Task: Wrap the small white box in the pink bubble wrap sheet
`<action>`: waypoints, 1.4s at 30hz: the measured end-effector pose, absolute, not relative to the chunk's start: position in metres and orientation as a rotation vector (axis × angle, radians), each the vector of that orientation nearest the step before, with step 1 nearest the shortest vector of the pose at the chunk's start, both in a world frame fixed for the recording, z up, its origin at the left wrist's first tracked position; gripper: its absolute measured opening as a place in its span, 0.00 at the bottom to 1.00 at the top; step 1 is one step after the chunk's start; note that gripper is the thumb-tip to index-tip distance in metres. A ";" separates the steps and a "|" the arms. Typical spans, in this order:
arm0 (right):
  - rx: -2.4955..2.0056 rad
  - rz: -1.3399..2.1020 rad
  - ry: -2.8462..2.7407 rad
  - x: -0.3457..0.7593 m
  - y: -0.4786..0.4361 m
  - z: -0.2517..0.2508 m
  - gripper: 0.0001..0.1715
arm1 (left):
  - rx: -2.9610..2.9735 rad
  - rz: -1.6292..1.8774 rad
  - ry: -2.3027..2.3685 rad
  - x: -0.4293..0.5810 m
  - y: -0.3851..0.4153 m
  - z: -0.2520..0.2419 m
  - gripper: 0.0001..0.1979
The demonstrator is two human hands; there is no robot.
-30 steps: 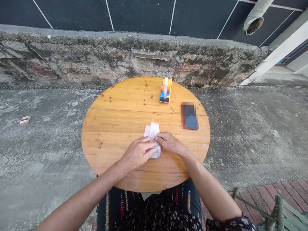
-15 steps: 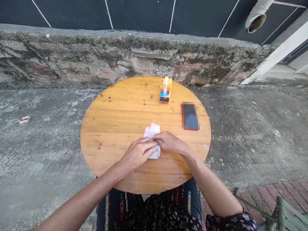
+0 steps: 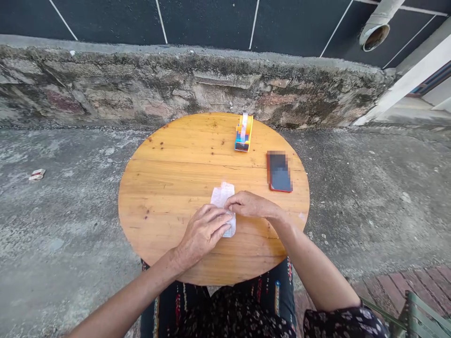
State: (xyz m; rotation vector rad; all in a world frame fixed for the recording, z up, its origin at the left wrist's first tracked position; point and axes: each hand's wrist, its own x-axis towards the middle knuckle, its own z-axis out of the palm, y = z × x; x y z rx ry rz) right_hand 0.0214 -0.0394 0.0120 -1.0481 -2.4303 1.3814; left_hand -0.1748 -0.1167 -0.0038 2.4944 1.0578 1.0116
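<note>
Both hands (image 3: 204,232) still on paper (image 3: 221,195)

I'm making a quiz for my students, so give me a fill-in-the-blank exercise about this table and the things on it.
1. The left hand and the right hand both rest on a white paper lying on a ____ wooden table.
2. The phone lies to the ____ of the tape dispenser.
3. Of the things on the table, the ____ lies farthest from both hands.
Missing words: round; right; tape dispenser.
</note>
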 end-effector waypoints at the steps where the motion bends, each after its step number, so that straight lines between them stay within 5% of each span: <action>1: -1.014 1.430 -2.437 0.021 -0.039 0.012 0.19 | 2.512 1.019 1.057 -0.175 -0.120 -0.005 0.10; 10: -0.956 1.939 -2.411 0.013 -0.036 0.035 0.15 | 2.531 1.083 1.053 -0.177 -0.137 -0.014 0.12; 18: -1.118 1.702 -2.300 0.022 -0.050 0.023 0.20 | 2.354 1.030 1.026 -0.176 -0.120 -0.004 0.10; 38: -1.316 1.179 -1.939 0.044 -0.108 -0.001 0.13 | 2.003 0.650 1.131 -0.174 -0.094 0.011 0.10; 42: -1.250 0.965 -1.947 0.032 -0.116 -0.004 0.24 | 1.950 0.607 1.085 -0.174 -0.089 0.015 0.10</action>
